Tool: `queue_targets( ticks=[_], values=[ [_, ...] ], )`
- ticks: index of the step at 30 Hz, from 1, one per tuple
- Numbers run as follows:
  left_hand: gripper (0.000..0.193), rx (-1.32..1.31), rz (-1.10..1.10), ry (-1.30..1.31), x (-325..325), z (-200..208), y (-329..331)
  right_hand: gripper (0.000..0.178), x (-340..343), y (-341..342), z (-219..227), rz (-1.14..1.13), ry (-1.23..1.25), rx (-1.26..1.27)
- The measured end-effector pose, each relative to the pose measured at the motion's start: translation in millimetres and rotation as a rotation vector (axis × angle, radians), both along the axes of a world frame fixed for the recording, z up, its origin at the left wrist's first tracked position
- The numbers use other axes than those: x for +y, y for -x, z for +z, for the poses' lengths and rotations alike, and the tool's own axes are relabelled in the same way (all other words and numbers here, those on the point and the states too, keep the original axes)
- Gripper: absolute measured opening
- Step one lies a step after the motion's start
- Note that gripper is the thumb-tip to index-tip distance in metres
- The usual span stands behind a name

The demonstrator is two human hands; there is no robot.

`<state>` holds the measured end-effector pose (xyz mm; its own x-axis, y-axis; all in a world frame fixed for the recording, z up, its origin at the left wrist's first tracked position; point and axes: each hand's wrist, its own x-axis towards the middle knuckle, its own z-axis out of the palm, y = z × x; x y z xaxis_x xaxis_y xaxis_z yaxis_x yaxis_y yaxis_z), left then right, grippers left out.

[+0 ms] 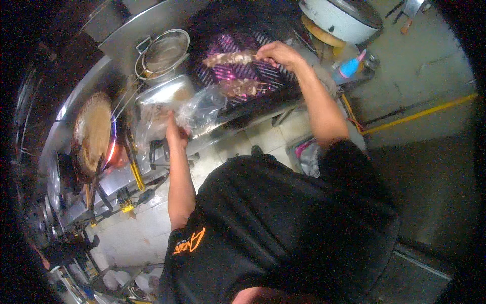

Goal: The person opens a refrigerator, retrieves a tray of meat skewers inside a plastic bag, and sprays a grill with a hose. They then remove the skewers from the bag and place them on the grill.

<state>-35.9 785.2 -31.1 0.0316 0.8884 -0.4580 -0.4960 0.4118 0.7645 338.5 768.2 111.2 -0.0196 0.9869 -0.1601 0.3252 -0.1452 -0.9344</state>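
My right hand [278,54] pinches the stick end of a meat skewer [230,59] over a dark slatted grill [263,38] with a pink-purple glow below. More skewered meat [243,87] lies on the grill's near part, its stick ends pointing right. To the left, my left hand [175,126] is closed at a clear plastic bag [205,109], which bunches around it. The bag lies beside and partly over a shiny metal tray [169,90]. What the bag holds is blurred, and the fingers of that hand are partly hidden.
Wire strainers [164,50] rest behind the tray. A large wok [93,131] stands at left, a flame-like glow by its side. A white pot [344,20] sits beyond the grill at right, near a blue bottle [348,70]. Yellow-handled tools [135,175] hang along the counter front.
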Motion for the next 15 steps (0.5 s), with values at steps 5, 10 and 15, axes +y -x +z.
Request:
queue_targets(
  ticks=[5,10,15],
  values=[
    [0.053,0.129,-0.043,0.025,-24.4,20.6,-3.9,0.018,21.4,-31.0,-56.4,-0.103,0.026,-0.054],
    [0.056,0.203,-0.037,0.09,-34.8,-3.5,9.8,0.008,45.0,-43.0,-99.6,-0.116,0.239,-0.014],
    [0.057,0.222,0.01,0.025,-77.8,6.0,18.6,0.008,66.0,-45.0,-123.2,-0.018,0.24,-0.062]
  ],
)
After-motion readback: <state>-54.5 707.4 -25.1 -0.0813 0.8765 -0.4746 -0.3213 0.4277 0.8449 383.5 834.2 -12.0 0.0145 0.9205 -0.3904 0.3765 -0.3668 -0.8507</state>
